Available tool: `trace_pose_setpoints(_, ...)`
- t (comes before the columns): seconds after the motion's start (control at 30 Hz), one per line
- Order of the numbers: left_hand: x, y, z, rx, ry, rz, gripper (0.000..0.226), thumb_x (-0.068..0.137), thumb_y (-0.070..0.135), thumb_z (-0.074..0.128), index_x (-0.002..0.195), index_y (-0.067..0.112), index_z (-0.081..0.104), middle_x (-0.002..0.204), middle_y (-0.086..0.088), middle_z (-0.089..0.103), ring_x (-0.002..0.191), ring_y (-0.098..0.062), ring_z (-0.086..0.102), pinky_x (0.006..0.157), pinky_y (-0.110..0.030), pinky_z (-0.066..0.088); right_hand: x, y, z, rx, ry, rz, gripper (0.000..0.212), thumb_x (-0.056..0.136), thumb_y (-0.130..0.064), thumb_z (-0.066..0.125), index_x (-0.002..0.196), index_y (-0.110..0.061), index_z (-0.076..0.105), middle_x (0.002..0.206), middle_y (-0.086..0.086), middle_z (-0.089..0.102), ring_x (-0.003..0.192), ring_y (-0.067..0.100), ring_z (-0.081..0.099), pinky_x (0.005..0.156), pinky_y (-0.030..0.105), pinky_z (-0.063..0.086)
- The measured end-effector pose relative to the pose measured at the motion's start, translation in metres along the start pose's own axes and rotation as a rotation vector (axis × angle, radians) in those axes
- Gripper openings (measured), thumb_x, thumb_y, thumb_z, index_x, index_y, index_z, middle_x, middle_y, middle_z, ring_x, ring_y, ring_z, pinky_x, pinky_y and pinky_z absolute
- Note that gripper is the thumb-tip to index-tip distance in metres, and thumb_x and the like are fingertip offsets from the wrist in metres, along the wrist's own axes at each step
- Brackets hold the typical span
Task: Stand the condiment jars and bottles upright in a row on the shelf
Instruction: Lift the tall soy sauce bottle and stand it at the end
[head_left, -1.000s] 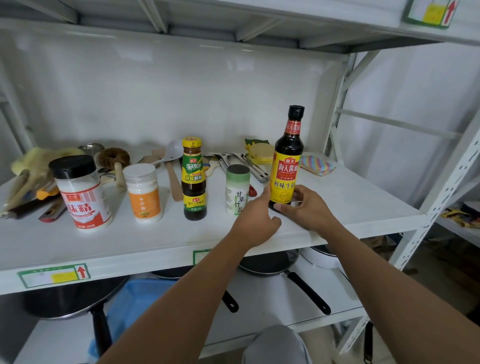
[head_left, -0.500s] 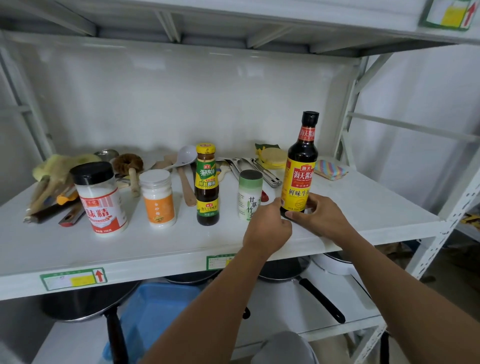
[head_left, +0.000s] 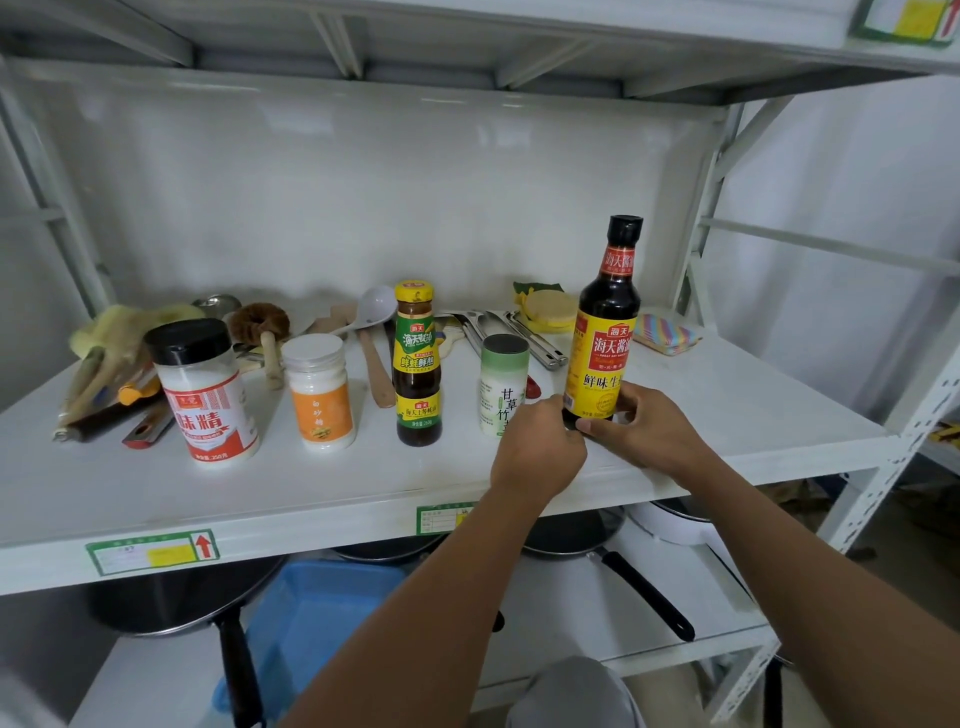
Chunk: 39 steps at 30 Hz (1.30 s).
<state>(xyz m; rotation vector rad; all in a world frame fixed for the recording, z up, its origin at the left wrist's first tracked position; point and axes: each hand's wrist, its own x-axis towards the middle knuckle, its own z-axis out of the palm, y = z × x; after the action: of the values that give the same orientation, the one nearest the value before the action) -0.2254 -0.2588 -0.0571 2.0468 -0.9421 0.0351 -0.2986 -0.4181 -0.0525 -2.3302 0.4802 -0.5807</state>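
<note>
Soy sauce bottle (head_left: 605, 332): tall, dark, black cap, upright on the white shelf (head_left: 363, 478) at the right end of the row; yellow and red label reads 海天酱油 and 鲜味生, the last part hidden by fingers.
Right hand (head_left: 647, 431): fingers wrapped round the base of the soy sauce bottle from its right, thumb across the front foot, holding it.
Left hand (head_left: 537, 449): curled, fingertips pinching the lower left edge of the soy sauce bottle.
Green-lidded shaker (head_left: 503, 387): just left of the soy sauce bottle, upright; pale label reads 甘草竹, lower part hidden behind the left hand.
Oyster sauce bottle (head_left: 417, 364): further left of the soy sauce bottle, upright, yellow cap, green and yellow label with the 海天 brand mark.
Orange-labelled jar (head_left: 319, 389): left of that again, white lid, upright; writing too faint to read.
Seasoning jar (head_left: 202, 389): far left end of the row, black lid, red and white label reading 味精.
Utensils (head_left: 374, 338): spoons, spatula and a brush lie behind the row, toward the back wall.
Striped sponge (head_left: 667, 332): behind and right of the soy sauce bottle.
Pans (head_left: 597, 540): on the lower shelf, below the soy sauce bottle.
</note>
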Motion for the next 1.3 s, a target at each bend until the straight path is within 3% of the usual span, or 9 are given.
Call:
trace_pose_setpoints(0.13, -0.001, 0.0, 0.001, 0.019, 0.001, 0.0, 0.037, 0.097, 0.012, 0.058, 0.133, 0.009, 0.065, 0.119, -0.011, 0.071, 0.108, -0.027, 0.067, 0.094, -0.036, 0.055, 0.0, 0.001, 0.002, 0.009, -0.007, 0.005, 0.056, 0.085, -0.048, 0.078, 0.135, -0.031, 0.063, 0.125, -0.008, 0.071, 0.109, 0.012, 0.062, 0.089, 0.029, 0.044)
trace_pose_setpoints(0.4, -0.004, 0.002, 0.002, 0.086, 0.005, 0.017, 0.036, 0.096, 0.013, 0.056, 0.131, 0.009, 0.062, 0.108, -0.012, 0.069, 0.098, -0.028, 0.064, 0.083, -0.037, 0.054, -0.003, 0.001, 0.001, -0.008, 0.012, 0.006, 0.056, 0.084, -0.051, 0.078, 0.134, -0.031, 0.064, 0.124, -0.007, 0.072, 0.109, 0.012, 0.064, 0.094, 0.033, 0.049)
trace_pose_setpoints(0.63, -0.022, 0.006, 0.0, 0.096, -0.037, 0.013, 0.056, 0.097, 0.013, 0.053, 0.152, 0.012, 0.047, 0.117, -0.015, 0.067, 0.107, -0.03, 0.064, 0.085, -0.037, 0.052, -0.008, -0.004, 0.006, -0.035, 0.011, 0.061, 0.062, 0.085, -0.047, 0.078, 0.14, -0.026, 0.059, 0.132, -0.002, 0.068, 0.107, 0.013, 0.059, 0.088, 0.03, 0.044)
trace_pose_setpoints(0.77, -0.042, 0.002, -0.012, 0.044, -0.045, 0.033, 0.064, 0.096, 0.009, 0.054, 0.159, 0.011, 0.042, 0.136, -0.012, 0.065, 0.117, -0.026, 0.063, 0.097, -0.031, 0.049, -0.016, -0.006, 0.008, -0.018, 0.079, 0.147, 0.082, 0.085, -0.04, 0.08, 0.154, -0.021, 0.04, 0.141, 0.002, 0.06, 0.109, 0.013, 0.056, 0.09, 0.031, 0.045)
trace_pose_setpoints(0.83, -0.054, -0.003, -0.022, -0.047, -0.027, 0.031, 0.061, 0.096, 0.011, 0.056, 0.156, 0.016, 0.048, 0.139, -0.005, 0.065, 0.103, -0.013, 0.067, 0.098, -0.025, 0.049, -0.025, -0.012, 0.008, 0.089, 0.183, 0.231, 0.089, 0.084, -0.032, 0.084, 0.155, -0.018, 0.032, 0.14, 0.008, 0.055, 0.11, 0.017, 0.056, 0.091, 0.033, 0.046)
trace_pose_setpoints(0.9, -0.069, -0.013, -0.036, -0.131, -0.031, 0.037, 0.052, 0.095, 0.009, 0.057, 0.146, 0.021, 0.058, 0.128, 0.004, 0.071, 0.08, -0.003, 0.062, 0.092, -0.024, 0.053, -0.042, -0.023, 0.009, 0.213, 0.311, 0.253, 0.076, 0.083, -0.022, 0.084, 0.144, -0.019, 0.039, 0.129, 0.012, 0.054, 0.106, 0.021, 0.058, 0.09, 0.035, 0.049)
trace_pose_setpoints(1.0, -0.097, -0.039, -0.063, -0.181, -0.026, 0.08, 0.031, 0.098, 0.008, 0.056, 0.124, 0.022, 0.067, 0.104, 0.007, 0.075, 0.07, 0.0, 0.062, 0.074, -0.024, 0.053, -0.072, -0.046, 0.021, 0.238, 0.42, 0.155, 0.047, 0.084, -0.009, 0.076, 0.12, -0.023, 0.049, 0.102, 0.009, 0.054, 0.089, 0.021, 0.057, 0.075, 0.032, 0.05)
trace_pose_setpoints(1.1, -0.124, -0.07, -0.09, -0.174, 0.098, 0.135, 0.019, 0.1, 0.013, 0.056, 0.113, 0.023, 0.066, 0.083, 0.003, 0.073, 0.074, -0.013, 0.067, 0.07, -0.03, 0.054, -0.09, -0.077, 0.037, 0.207, 0.315, -0.021, 0.033, 0.084, -0.002, 0.068, 0.103, -0.025, 0.054, 0.091, 0.008, 0.054, 0.078, 0.019, 0.053, 0.067, 0.03, 0.042)
trace_pose_setpoints(1.3, -0.16, -0.116, -0.147, -0.179, 0.358, 0.029, 0.025, 0.095, 0.002, 0.055, 0.108, 0.023, 0.061, 0.084, 0.008, 0.072, 0.078, -0.012, 0.068, 0.071, -0.035, 0.056, -0.094, -0.156, 0.092, 0.062, 0.01, -0.299, 0.024, 0.088, -0.006, 0.063, 0.101, -0.026, 0.065, 0.096, -0.003, 0.06, 0.088, 0.009, 0.059, 0.076, 0.023, 0.05)
